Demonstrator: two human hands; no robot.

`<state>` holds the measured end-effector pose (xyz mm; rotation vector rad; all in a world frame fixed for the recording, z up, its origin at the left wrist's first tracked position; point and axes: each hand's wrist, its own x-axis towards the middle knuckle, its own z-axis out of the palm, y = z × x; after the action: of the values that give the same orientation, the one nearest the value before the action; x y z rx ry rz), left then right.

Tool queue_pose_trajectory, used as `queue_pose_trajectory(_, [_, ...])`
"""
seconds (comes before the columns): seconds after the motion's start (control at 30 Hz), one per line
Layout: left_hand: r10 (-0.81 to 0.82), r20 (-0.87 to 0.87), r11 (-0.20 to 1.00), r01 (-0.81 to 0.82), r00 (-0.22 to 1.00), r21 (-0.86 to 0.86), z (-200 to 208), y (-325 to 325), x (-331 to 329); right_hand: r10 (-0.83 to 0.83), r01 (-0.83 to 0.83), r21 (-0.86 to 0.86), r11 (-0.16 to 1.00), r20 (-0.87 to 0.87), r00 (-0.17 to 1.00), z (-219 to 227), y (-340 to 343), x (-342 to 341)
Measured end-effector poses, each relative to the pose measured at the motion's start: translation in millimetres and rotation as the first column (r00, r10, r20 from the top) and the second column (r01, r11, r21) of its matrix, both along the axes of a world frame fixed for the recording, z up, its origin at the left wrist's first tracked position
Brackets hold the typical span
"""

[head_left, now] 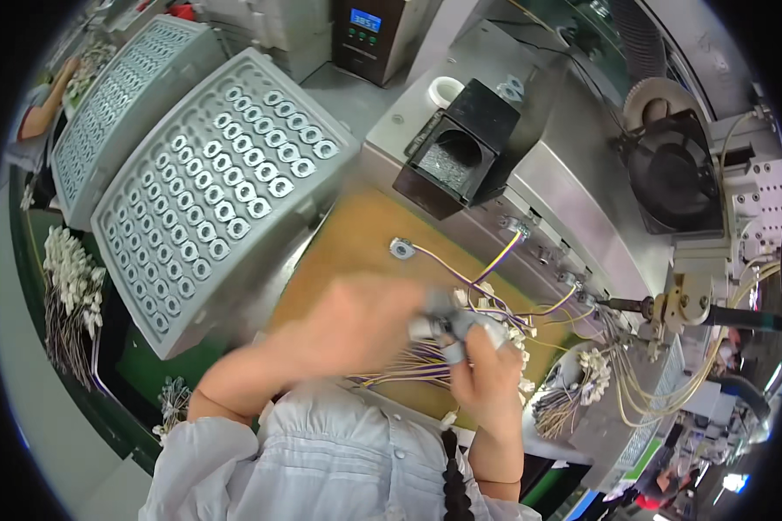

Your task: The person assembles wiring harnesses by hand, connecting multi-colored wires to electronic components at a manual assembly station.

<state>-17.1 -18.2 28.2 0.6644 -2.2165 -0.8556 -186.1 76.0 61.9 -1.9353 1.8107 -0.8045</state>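
Observation:
My left hand [356,321] is smeared by motion over the tan work board [356,226]; its fingers cannot be made out. Close beside it, my right hand [487,378] has its fingers drawn together, with grey and white coverings showing at the tips. Whatever they pinch is too blurred to name. Under and around both hands lies a bundle of purple, yellow and white wires [421,360] with white connectors. Beyond my left hand, a small silvery ring-shaped part [401,248] rests on the board with wires running from it.
Left of the board tilts a grey tray [343,139] of ring-shaped parts, a second such tray [78,195] behind it. A metal machine [573,174] carries a black box [487,113], a fan [673,169] and a soldering-type tool [678,308]. Wire bundles [69,286] hang at far left.

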Motion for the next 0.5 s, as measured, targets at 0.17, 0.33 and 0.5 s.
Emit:
queue_pose_trajectory(0.17, [0.619, 0.188, 0.703, -0.431, 0.763, -0.565, -10.9, -138.8, 71.8, -0.189, 0.074, 0.217, 0.973, 0.578, 0.794, 5.1, -0.8, -20.0])
queue_pose_trajectory(0.33, [0.778, 0.521, 0.628, -0.399, 0.352, -0.668, -58.9, -227.9, 113.8, -0.192, 0.132, 0.142, 0.981, 0.614, 0.765, 6.6, -0.4, -22.9])
queue_pose_trajectory(0.5, [0.711, 0.231, 0.702, -0.653, 0.664, -0.284, -34.8, -204.3, 96.0, -0.242, 0.141, 0.208, 0.968, 0.621, 0.746, 7.4, 0.9, -23.9])
